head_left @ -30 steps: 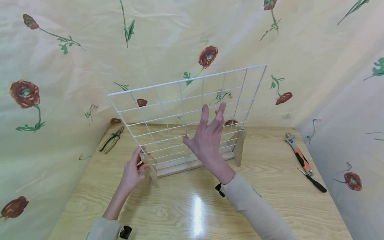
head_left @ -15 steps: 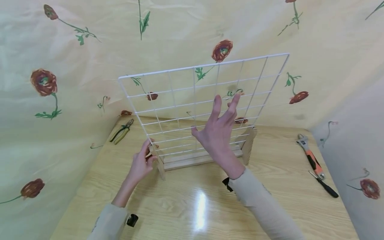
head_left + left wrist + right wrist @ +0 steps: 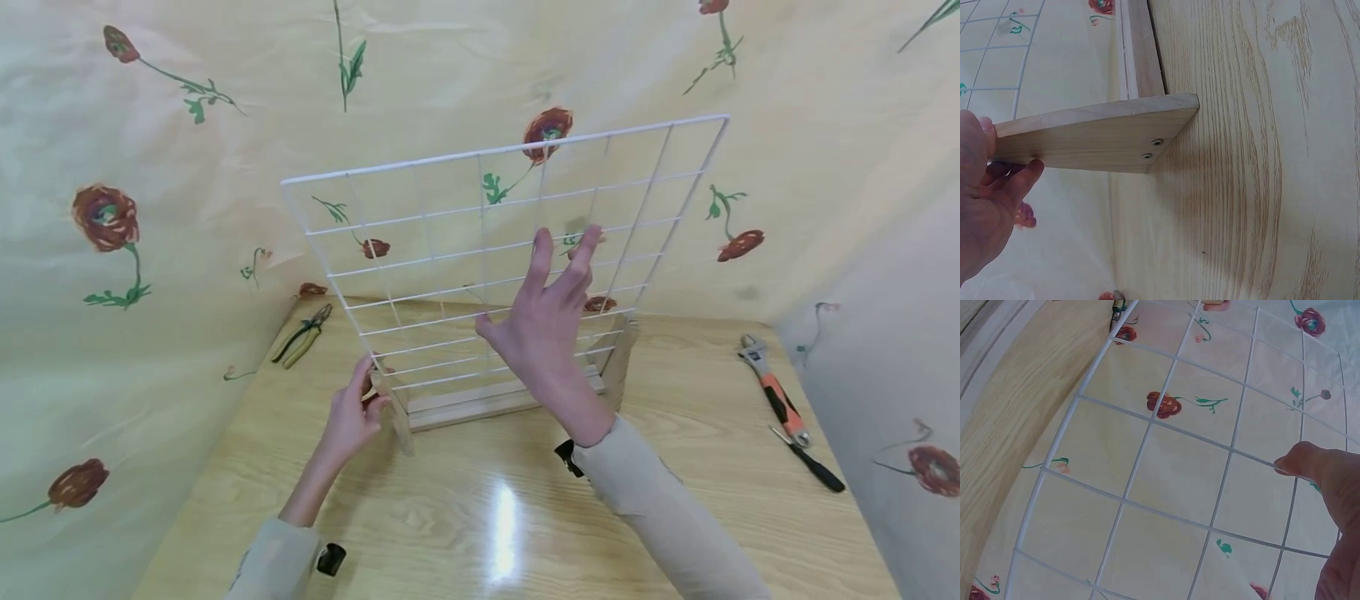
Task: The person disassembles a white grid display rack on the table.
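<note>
A white wire grid panel (image 3: 482, 208) leans up from a low wooden stand on the table. Its lower edge sits between two wooden end boards, with wooden slats (image 3: 487, 403) running between them. My left hand (image 3: 355, 419) pinches the upper end of the left end board (image 3: 1097, 134), whose outer face shows two screw heads in the left wrist view. Fingers spread, my right hand (image 3: 546, 337) lies against the grid. Its thumb (image 3: 1300, 461) touches a wire in the right wrist view. The right end board (image 3: 619, 362) stands partly behind the grid's corner.
Pliers (image 3: 302, 336) with yellow and black handles lie at the table's back left. An adjustable wrench (image 3: 775, 390) with an orange and black handle and a black-handled screwdriver (image 3: 812, 462) lie along the right edge. Flower-patterned sheeting (image 3: 247, 133) surrounds the table.
The grid's upper edge has risen against the flowered backdrop and looks larger, tilting toward me. My right hand stays at the grid and my left hand at the end board. The head view has shifted.
</note>
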The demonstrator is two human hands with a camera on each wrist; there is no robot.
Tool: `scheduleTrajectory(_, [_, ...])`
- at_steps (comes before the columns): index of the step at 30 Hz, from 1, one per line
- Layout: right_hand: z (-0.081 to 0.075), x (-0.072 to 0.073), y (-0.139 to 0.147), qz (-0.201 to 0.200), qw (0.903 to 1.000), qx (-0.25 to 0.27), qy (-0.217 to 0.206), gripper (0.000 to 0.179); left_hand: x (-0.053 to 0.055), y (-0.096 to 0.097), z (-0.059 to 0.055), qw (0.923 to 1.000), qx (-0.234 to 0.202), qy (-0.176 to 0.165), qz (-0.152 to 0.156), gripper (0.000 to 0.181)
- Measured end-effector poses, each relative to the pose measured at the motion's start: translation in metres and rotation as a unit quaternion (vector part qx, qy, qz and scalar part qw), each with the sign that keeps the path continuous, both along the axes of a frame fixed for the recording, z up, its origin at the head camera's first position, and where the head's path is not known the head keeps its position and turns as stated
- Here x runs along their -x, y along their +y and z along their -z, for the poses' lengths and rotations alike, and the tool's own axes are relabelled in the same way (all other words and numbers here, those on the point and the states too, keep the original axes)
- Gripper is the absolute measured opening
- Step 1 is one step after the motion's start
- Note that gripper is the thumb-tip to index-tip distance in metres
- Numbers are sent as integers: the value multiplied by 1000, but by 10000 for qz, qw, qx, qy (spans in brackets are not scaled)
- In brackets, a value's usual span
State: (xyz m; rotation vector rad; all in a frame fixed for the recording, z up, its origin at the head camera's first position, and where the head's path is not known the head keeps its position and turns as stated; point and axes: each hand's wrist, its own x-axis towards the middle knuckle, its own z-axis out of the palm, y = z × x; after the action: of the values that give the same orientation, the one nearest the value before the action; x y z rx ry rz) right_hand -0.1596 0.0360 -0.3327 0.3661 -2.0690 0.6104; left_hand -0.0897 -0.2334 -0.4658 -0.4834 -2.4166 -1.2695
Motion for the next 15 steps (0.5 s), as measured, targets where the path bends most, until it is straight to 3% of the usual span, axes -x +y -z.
scheduleTrajectory(6, [-8, -2, -2, -7, 10000, -78, 47, 137, -1, -1, 2, 9997, 71, 231, -35, 65])
scheduleTrajectory(15, [-19, -2, -2, -5, 10000, -26, -48, 138, -1, 2, -2, 9997, 70, 215, -58, 65])
